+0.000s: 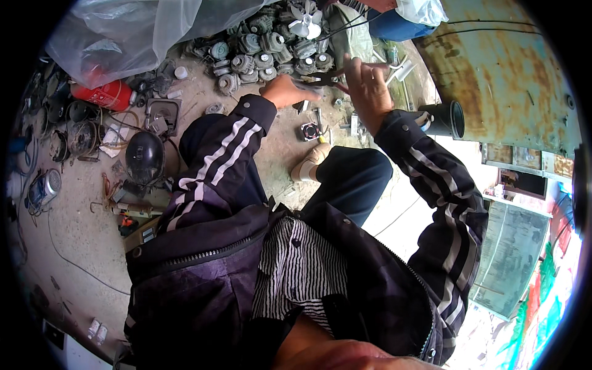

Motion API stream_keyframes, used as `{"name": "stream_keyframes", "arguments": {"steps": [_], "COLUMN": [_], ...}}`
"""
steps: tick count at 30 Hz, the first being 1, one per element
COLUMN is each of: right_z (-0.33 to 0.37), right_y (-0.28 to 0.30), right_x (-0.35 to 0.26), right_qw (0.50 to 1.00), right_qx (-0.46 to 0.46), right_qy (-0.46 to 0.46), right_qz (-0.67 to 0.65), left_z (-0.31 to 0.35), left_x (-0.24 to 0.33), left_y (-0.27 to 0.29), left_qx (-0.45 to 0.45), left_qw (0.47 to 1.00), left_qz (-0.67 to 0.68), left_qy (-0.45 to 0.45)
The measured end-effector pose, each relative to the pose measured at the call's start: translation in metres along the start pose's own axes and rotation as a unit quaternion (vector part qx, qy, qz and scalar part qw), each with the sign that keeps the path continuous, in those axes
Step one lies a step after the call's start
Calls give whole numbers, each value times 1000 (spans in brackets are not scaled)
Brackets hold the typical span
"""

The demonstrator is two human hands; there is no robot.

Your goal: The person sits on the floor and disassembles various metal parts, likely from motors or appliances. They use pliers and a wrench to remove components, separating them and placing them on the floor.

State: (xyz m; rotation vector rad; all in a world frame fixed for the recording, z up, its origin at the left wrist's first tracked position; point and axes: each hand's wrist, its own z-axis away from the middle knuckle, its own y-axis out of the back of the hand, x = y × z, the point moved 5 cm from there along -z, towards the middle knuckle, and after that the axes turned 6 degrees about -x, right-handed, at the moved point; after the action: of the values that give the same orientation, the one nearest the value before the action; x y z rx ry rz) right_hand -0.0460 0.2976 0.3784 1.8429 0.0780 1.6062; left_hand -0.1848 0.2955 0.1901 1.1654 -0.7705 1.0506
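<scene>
Before a broad heap of dusty grey metal motors [272, 43], our bare right hand [369, 92] grips a dark, pliers-like metal tool [322, 79], and our bare left hand [282, 91] pinches a small greyish piece [304, 86] between the two hands (too blurred to identify). We seem to be working the tool against it, which calls for steady fingers.

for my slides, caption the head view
Right hand holds a dark tool close to left hand, near piled motor-like parts on the floor.

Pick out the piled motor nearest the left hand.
The grey motor just above the left hand in the picture; the other piled motors show farther from it.
</scene>
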Motion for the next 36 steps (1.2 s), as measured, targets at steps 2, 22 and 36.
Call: {"name": "stream_keyframes", "arguments": {"steps": [2, 22, 36], "right_z": [-2, 10, 40], "right_y": [3, -39, -26], "right_x": [-12, 11, 29], "right_qw": [997, 986, 946], "right_qx": [-71, -14, -23], "right_qy": [1, 0, -100], "right_qz": [33, -164, -307], "left_z": [1, -9, 23], "left_x": [-1, 0, 37], "left_y": [-1, -5, -8], "left_qx": [-8, -9, -125], "left_qw": [1000, 982, 856], "left_qz": [-8, 187, 502], "left_qy": [17, -27, -12]}}
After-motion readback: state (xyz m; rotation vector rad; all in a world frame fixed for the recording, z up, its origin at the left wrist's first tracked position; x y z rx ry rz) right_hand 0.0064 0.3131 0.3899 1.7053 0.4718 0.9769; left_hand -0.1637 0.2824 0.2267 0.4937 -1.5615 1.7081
